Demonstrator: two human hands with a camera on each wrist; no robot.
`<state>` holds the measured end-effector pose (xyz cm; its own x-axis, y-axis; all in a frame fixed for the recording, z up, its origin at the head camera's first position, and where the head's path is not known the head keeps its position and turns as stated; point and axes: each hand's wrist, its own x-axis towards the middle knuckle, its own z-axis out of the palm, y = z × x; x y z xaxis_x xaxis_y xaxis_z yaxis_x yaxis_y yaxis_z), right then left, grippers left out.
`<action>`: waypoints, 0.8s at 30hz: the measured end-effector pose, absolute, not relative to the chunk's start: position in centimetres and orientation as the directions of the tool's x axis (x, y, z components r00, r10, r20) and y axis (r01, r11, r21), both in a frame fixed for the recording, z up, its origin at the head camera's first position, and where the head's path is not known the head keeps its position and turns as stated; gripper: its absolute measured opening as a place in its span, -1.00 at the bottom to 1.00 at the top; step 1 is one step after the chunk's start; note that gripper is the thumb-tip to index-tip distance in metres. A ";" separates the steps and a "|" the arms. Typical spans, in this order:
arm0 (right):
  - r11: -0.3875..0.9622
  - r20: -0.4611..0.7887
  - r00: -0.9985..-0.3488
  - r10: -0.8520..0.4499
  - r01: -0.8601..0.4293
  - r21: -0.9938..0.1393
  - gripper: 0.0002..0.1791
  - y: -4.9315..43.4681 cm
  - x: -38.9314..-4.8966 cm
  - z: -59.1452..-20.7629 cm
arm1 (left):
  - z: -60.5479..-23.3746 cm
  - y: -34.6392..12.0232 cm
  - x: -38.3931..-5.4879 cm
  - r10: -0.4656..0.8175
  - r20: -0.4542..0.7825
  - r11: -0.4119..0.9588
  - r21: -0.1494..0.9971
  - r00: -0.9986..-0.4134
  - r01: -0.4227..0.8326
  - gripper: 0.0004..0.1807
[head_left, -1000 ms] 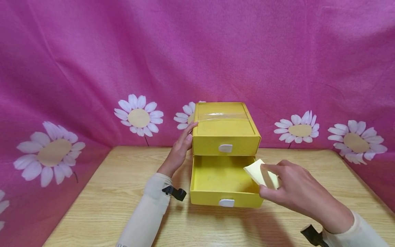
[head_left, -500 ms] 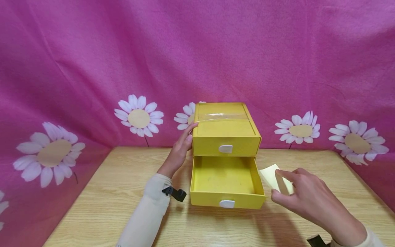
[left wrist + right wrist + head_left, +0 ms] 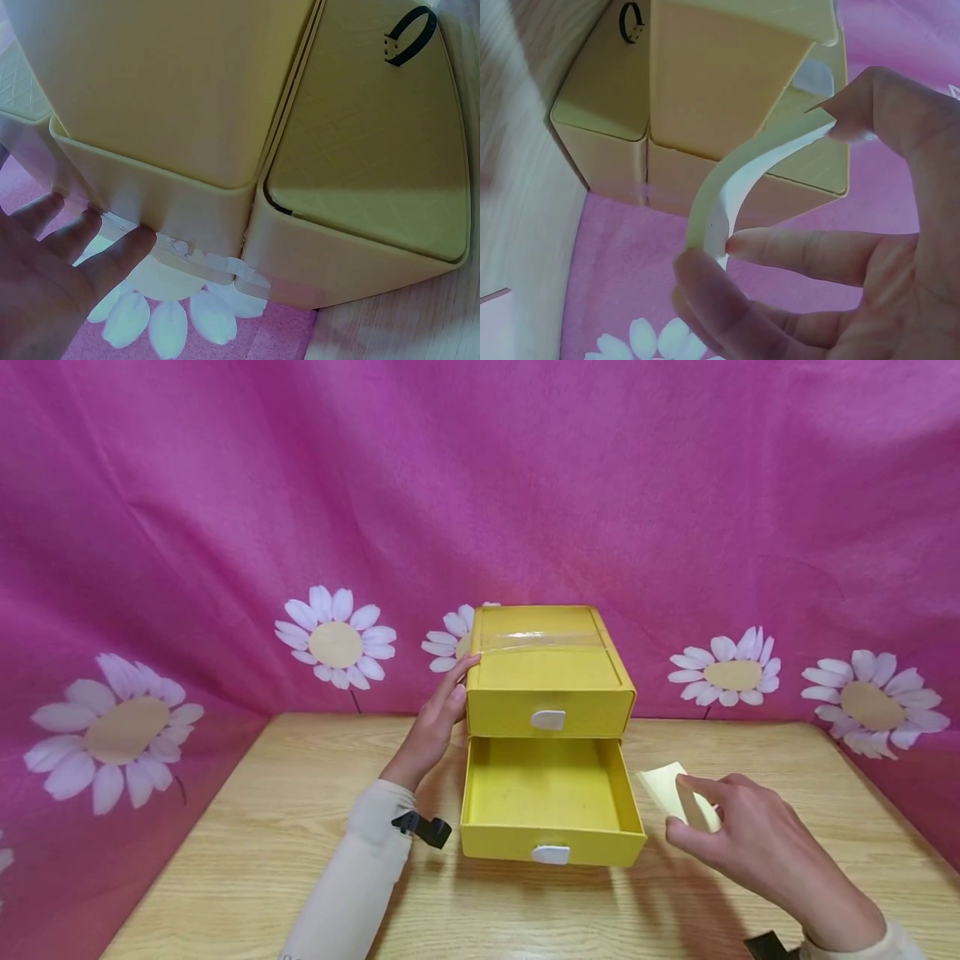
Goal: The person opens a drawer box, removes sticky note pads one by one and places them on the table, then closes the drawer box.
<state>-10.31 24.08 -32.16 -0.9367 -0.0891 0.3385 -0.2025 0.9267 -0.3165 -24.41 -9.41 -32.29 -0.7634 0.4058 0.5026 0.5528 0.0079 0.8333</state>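
Above the table [image 3: 255,827], a sticky-note pad [image 3: 662,785] is pinched by the right hand [image 3: 757,837], apparently mid-transfer and needing clearance from the drawer [image 3: 500,842].

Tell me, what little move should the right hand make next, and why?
Probably lower the pale yellow pad onto the table to the right of the open lower drawer. The right hand pinches it there, and a second ago it was at the drawer's right edge, so it seems to be moving away. The left hand rests against the yellow box.
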 end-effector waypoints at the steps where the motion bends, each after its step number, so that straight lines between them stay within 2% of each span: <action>1: 0.927 0.335 -0.938 -0.090 -0.201 -0.316 -0.48 24.1 -10.4 -32.2 | -32.3 -9.4 -24.4 0.407 0.502 0.004 0.835 -0.763 0.551 -0.48; 7: 0.932 0.314 -0.945 -0.091 -0.192 -0.307 -0.56 24.3 -10.8 -32.8 | -32.3 -9.4 -24.4 0.411 0.504 -0.004 0.835 -0.760 0.551 -0.48; 13: 0.934 0.337 -0.936 -0.103 -0.208 -0.291 -0.45 24.5 -11.0 -33.3 | -32.2 -9.4 -24.4 0.409 0.507 -0.001 0.832 -0.759 0.556 -0.48; 16: 0.934 0.344 -0.933 -0.110 -0.215 -0.285 -0.47 24.6 -11.2 -33.4 | -32.2 -9.4 -24.5 0.406 0.511 -0.003 0.830 -0.758 0.558 -0.48; 24: 0.931 0.297 -0.949 -0.107 -0.200 -0.305 -0.39 24.8 -11.5 -34.3 | -32.3 -9.4 -24.5 0.403 0.507 0.004 0.831 -0.762 0.556 -0.48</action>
